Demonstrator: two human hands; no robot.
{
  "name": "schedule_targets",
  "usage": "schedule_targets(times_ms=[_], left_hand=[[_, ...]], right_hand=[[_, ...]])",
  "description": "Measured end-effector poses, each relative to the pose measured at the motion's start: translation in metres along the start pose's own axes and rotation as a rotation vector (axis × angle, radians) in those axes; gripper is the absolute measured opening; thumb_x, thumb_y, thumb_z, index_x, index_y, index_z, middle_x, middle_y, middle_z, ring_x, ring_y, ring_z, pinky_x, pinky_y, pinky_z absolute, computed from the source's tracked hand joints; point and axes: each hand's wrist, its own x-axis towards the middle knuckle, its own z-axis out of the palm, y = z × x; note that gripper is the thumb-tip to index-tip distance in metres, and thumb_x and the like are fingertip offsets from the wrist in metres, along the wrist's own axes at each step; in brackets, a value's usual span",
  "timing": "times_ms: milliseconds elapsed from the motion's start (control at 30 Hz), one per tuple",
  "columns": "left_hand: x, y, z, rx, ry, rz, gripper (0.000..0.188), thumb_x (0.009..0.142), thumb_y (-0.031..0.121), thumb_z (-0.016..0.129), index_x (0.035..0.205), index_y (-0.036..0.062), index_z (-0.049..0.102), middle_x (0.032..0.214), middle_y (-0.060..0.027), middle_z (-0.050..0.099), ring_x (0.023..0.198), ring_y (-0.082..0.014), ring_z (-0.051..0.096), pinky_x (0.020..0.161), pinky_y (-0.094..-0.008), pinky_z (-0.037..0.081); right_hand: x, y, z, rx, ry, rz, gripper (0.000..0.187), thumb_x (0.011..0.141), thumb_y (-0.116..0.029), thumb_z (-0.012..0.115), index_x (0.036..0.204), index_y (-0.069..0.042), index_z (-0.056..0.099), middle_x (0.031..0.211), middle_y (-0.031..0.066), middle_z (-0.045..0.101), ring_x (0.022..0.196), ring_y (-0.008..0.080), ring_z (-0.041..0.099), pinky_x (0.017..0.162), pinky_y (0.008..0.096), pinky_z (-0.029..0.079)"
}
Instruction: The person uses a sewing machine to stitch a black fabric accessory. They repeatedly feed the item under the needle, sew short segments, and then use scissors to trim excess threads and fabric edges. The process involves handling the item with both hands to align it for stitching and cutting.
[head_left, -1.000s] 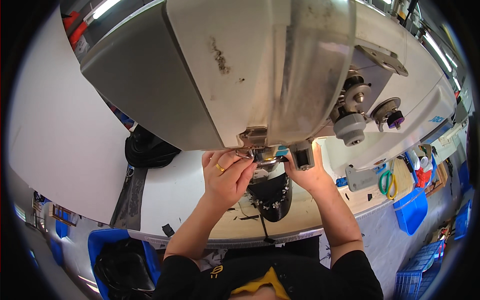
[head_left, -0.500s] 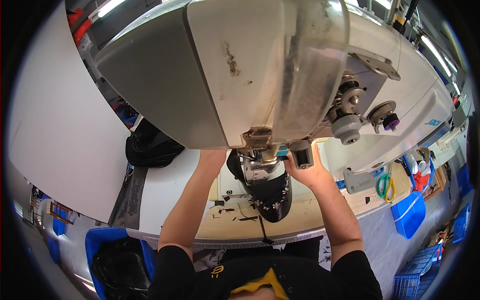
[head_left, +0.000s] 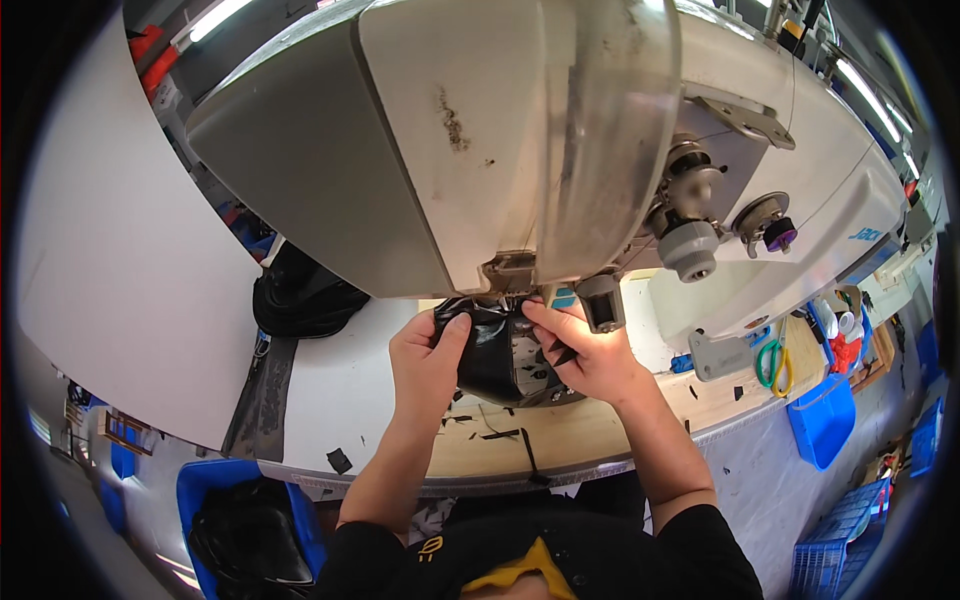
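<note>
A glossy black shoe upper (head_left: 487, 358) is held up below the sewing machine head (head_left: 500, 150), its front edge over the light wooden tabletop. On its left edge my left hand (head_left: 425, 362) is closed, with the thumb on top. The thumb and fingertips of my right hand (head_left: 598, 358) pinch the far right edge, close under the machine's needle area. Among the right fingers a small dark pointed piece (head_left: 563, 353) shows; its kind is unclear. The needle itself is hidden behind the machine head.
Black scraps (head_left: 340, 460) lie along the table's front. To the left is a stack of black pieces (head_left: 305, 295); below it, a blue bin (head_left: 190, 500) holds more. On the right are green-and-yellow-handled scissors (head_left: 775, 368), a blue tray (head_left: 822, 420) and a blue crate (head_left: 830, 555).
The upper has come out from under the presser area and been turned, its beaded front no longer facing up. Both hands have come nearer me and now grip its edges.
</note>
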Motion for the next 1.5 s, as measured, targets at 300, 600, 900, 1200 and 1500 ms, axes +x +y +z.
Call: schedule_targets(times_ms=[300,600,900,1200,1500], left_hand=[[-0.005,-0.010,0.014,-0.094,0.123,0.098,0.015,0.094,0.008,0.057,0.093,-0.0037,0.065,0.080,0.0014,0.063,0.070,-0.0034,0.051,0.064,-0.0186,0.042],[0.010,-0.025,0.007,-0.177,0.106,0.124,0.018,0.097,0.014,0.055,0.095,-0.0015,0.065,0.080,0.0010,0.063,0.067,-0.0034,0.051,0.060,-0.0197,0.041],[0.061,-0.043,-0.026,0.573,-0.043,1.007,0.026,0.072,-0.001,0.070,0.098,0.0024,0.064,0.095,-0.0097,0.064,0.083,-0.0289,0.062,0.075,-0.0358,0.048],[0.018,0.009,-0.017,0.822,-0.342,1.309,0.017,0.069,0.007,0.069,0.085,0.0097,0.065,0.101,-0.0011,0.065,0.098,-0.0217,0.063,0.083,-0.0378,0.046],[0.003,0.031,-0.011,0.926,-0.414,1.208,0.018,0.072,0.010,0.069,0.089,0.0106,0.064,0.094,0.0028,0.063,0.083,-0.0127,0.062,0.071,-0.0304,0.031]], right_hand=[[0.006,0.003,-0.004,-0.123,-0.027,-0.132,0.044,0.048,-0.005,0.069,0.092,-0.008,0.064,0.081,0.0067,0.059,0.070,0.0277,0.060,0.060,0.0384,0.050],[0.002,0.007,-0.002,-0.129,-0.064,-0.049,0.034,0.052,-0.008,0.072,0.085,-0.009,0.062,0.074,0.0057,0.055,0.065,0.0267,0.056,0.057,0.0382,0.047],[-0.002,-0.012,-0.001,-0.169,-0.034,0.070,0.034,0.056,-0.009,0.074,0.088,-0.009,0.063,0.084,0.0058,0.057,0.067,0.0256,0.056,0.057,0.0373,0.046],[-0.012,-0.059,-0.005,-0.514,0.005,-0.059,0.040,0.066,-0.011,0.066,0.106,-0.008,0.065,0.110,0.0101,0.057,0.088,0.0248,0.051,0.065,0.0329,0.046],[-0.005,-0.037,-0.021,-0.397,-0.029,-0.051,0.045,0.055,-0.003,0.062,0.099,-0.009,0.067,0.098,0.0068,0.060,0.080,0.0267,0.055,0.059,0.0355,0.044]])
